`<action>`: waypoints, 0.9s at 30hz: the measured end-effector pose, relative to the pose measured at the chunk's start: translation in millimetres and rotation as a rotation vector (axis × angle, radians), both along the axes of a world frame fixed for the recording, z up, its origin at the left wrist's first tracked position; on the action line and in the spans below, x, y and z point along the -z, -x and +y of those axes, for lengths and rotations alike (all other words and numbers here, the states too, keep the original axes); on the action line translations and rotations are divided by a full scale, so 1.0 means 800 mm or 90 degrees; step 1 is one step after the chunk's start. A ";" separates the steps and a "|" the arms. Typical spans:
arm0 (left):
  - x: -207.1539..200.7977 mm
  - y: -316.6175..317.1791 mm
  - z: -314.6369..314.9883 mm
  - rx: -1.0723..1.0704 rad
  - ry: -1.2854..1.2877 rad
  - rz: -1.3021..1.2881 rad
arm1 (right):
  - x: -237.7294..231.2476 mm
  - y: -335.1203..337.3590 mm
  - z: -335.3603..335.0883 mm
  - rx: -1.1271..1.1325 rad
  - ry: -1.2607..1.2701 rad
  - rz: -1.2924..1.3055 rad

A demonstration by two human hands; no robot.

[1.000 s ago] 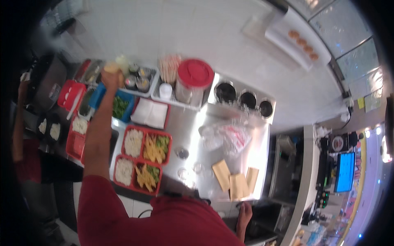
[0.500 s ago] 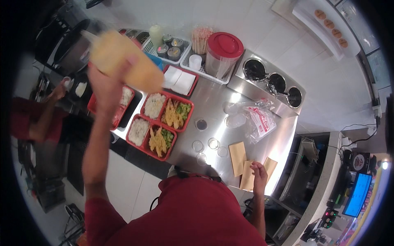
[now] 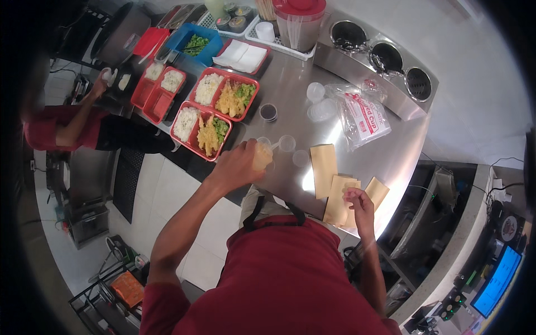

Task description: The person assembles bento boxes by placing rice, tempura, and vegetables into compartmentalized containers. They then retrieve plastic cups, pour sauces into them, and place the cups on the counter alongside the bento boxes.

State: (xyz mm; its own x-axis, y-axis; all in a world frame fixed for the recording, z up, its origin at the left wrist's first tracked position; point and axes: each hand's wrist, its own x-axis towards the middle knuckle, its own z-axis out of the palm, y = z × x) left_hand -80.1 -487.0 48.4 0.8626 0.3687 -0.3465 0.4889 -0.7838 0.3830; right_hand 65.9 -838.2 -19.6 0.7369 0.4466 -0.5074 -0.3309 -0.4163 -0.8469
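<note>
My left hand [image 3: 237, 164] is wrapped round a squeeze bottle [image 3: 262, 156] of orange-yellow sauce. The bottle is tipped, its nozzle pointing toward a small clear cup [image 3: 287, 143] on the steel counter. Another clear cup [image 3: 301, 159] stands just right of it, and more sit partly hidden by the bottle. Farther back is a small cup of dark sauce [image 3: 268, 113]. Over the brown paper sleeves [image 3: 324, 170] at the front right, my right hand [image 3: 362, 202] has its fingers curled together; what they hold, if anything, I cannot make out.
Two red bento trays [image 3: 223, 157] hold rice, fried food and greens. A co-worker [image 3: 67, 125] stands at far left near another red tray [image 3: 159, 106]. Behind are a blue tub of greens [image 3: 215, 47], a red-lidded container [image 3: 298, 28], a plastic bag [image 3: 363, 120] and a steel holder [image 3: 365, 75].
My left hand has brought the squeeze bottle down from the upper left to the small cups and turned it over. My right hand stays above the paper sleeves. The view has shifted.
</note>
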 end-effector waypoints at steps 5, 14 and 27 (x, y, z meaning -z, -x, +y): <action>0.024 -0.011 0.000 0.114 -0.185 0.021 | -0.002 -0.006 -0.013 0.004 -0.019 -0.007; 0.041 -0.027 0.001 0.199 -0.285 0.071 | 0.025 -0.003 -0.024 0.027 -0.062 0.014; 0.032 -0.053 -0.002 0.292 -0.402 0.060 | 0.032 -0.002 -0.028 0.059 -0.092 0.014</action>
